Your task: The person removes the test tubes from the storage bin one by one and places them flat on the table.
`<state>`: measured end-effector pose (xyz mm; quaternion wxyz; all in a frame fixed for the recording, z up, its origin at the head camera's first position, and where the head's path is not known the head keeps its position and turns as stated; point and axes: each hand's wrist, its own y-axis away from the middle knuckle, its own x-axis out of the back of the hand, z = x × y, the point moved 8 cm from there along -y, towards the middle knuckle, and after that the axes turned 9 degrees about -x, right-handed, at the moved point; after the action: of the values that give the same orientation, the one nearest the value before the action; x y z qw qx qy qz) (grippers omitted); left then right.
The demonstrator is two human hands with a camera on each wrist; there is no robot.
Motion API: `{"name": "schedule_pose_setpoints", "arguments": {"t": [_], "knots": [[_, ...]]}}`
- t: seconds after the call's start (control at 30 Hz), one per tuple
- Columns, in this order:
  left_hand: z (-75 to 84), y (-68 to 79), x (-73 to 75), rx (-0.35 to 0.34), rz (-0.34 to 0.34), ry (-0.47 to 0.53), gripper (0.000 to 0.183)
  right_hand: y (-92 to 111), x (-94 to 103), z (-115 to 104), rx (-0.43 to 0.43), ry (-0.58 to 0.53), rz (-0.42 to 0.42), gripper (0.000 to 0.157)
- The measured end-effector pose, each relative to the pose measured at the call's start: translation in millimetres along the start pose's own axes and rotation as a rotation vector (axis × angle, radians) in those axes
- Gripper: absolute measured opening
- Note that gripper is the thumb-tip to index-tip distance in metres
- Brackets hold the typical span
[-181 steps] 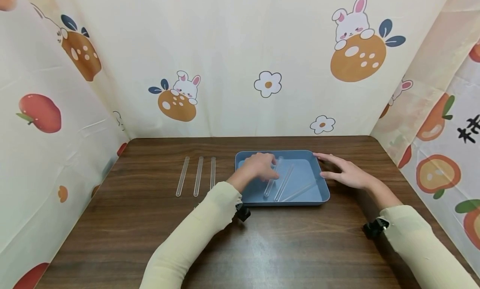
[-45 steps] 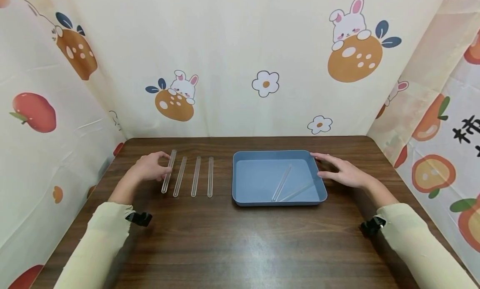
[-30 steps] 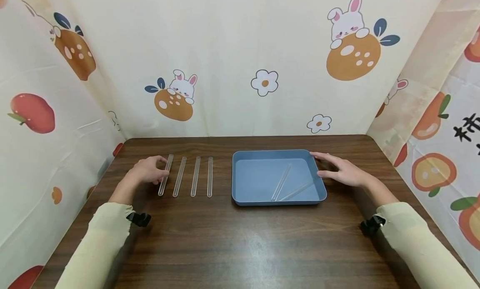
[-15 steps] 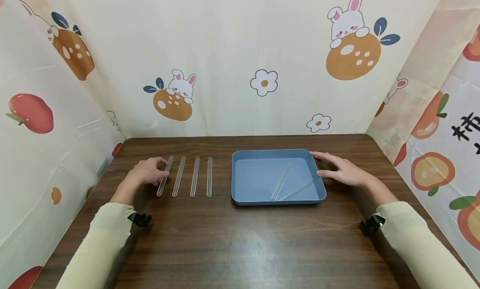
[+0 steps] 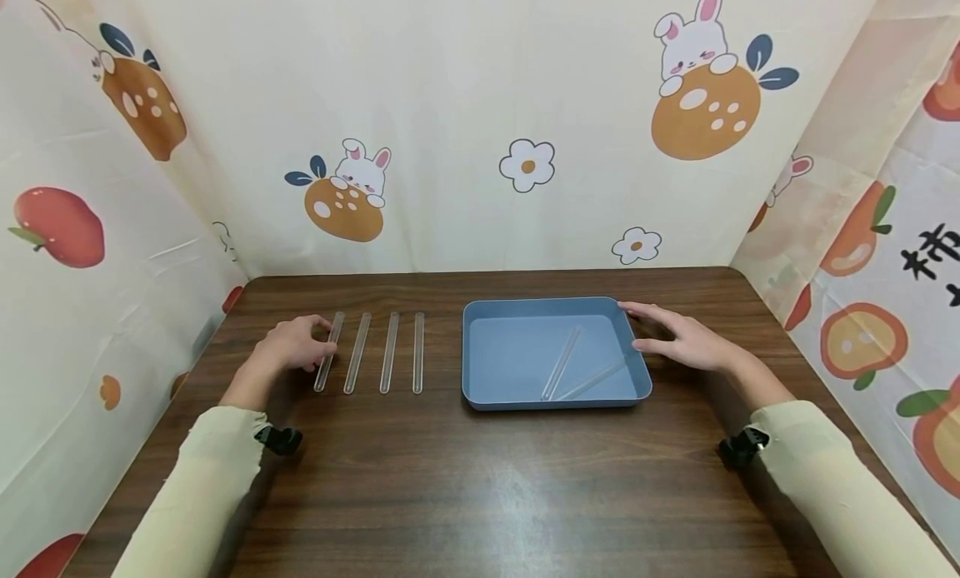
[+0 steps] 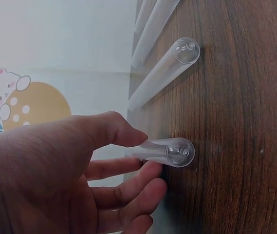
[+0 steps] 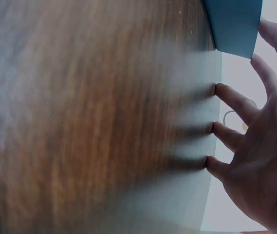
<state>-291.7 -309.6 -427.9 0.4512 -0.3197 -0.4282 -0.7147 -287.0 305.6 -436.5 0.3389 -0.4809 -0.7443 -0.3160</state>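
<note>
My left hand pinches a clear test tube between thumb and fingers at the left end of a row. In the left wrist view the rounded end of this test tube sticks out past the thumb, low against the wood. Right of it lie three more clear test tubes, the nearest being a slanted test tube. My right hand touches the right side of a blue tray with its fingers spread. Inside the tray are a slanted test tube and a flatter-lying test tube.
The dark wood table carries all of this. A printed curtain rises behind the table's back edge and along both sides. Each wrist wears a small black camera, such as the left one.
Over six seconds, my left hand has carried one test tube from the tray to the row's left end and lowered it. Lately the hand barely moves. My right hand stays at the tray.
</note>
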Motion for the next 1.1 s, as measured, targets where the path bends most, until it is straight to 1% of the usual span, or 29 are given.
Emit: {"name": "schedule_pose_setpoints", "arguments": {"t": [0.3,0.47,0.73,1.0,1.1], "knots": [[-0.5,1.9,3.0,0.002,0.014,0.004,0.059,-1,0.4,1,0.001,-0.004,-0.001,0.072],[-0.8,2.4,4.5,0.006,0.014,-0.011,0.058,-2,0.4,3,-0.005,0.003,0.003,0.072],[1.3,0.9,10.4,0.017,0.016,-0.023,0.056,-1,0.1,7,-0.021,-0.004,0.002,0.072],[2.3,0.6,11.4,0.021,0.014,-0.020,0.055,-1,-0.3,3,-0.008,-0.007,0.000,0.071],[5.4,2.0,12.1,0.020,0.012,-0.029,0.055,-1,0.2,2,-0.008,-0.011,-0.002,0.070]]}}
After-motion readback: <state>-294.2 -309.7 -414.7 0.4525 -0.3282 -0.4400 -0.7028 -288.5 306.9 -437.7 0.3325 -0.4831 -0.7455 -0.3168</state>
